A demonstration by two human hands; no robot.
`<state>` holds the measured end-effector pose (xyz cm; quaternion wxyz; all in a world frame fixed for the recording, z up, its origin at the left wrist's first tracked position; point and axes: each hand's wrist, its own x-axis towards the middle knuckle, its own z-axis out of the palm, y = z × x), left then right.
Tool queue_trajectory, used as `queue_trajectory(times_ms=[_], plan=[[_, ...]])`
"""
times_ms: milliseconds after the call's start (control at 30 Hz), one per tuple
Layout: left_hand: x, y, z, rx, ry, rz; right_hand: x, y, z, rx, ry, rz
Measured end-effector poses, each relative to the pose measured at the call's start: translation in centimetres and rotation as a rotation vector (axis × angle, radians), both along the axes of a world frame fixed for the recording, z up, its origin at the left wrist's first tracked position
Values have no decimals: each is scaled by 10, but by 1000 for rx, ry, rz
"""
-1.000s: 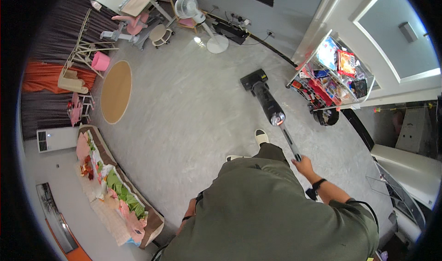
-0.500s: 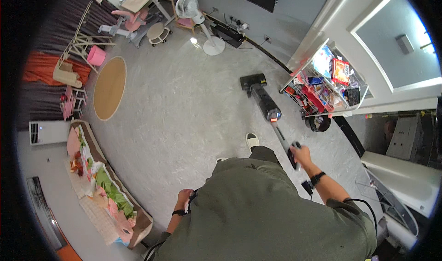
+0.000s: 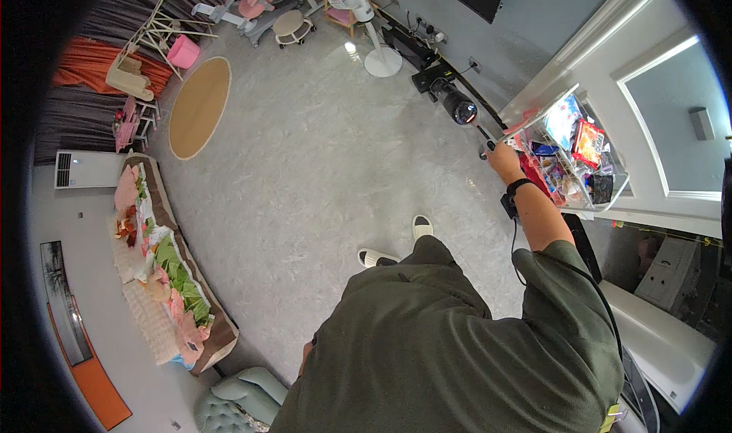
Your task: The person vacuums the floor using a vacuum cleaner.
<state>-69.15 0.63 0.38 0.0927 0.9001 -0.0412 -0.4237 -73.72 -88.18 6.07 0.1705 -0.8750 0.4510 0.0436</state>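
My right hand (image 3: 503,162) is closed round the handle of a black and grey stick vacuum cleaner (image 3: 457,106), with my arm stretched forward and to the right. The vacuum's flat floor head (image 3: 431,77) lies near the wall, beside the base of a white standing fan (image 3: 383,61). Close by my right hand stands a wire trolley (image 3: 564,158) full of packets, partly behind the hand. Of my left hand (image 3: 307,350) only a sliver shows at the side of my dark green shirt; its fingers are hidden.
To the left runs a sofa (image 3: 223,349) strewn with cushions and cloths. A round tan mat (image 3: 200,109) lies on the grey floor (image 3: 305,173), with a pink bucket (image 3: 184,51) beyond it. A round stool (image 3: 293,26) stands at the back. A green tufted chair (image 3: 236,402) is at lower left.
My right hand has pushed the vacuum forward and away, its head now closer to the wall and fan. My left hand has drawn back almost out of sight beside my body.
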Motion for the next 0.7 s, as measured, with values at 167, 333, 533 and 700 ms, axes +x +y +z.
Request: queue_trajectory(times_ms=[167,333,533,700], plan=[[3,0,-8,-3,27,-23,-34,26,-14,14,52,-114],[38,-7,-16,-47,61,-52,-95,106,-13,87,73,-238],[94,-17,-31,-102,134,-20,-164,201,9,250,-48,-385],[118,-49,-41,-59,33,-267,-169,229,63,836,-360,-904]])
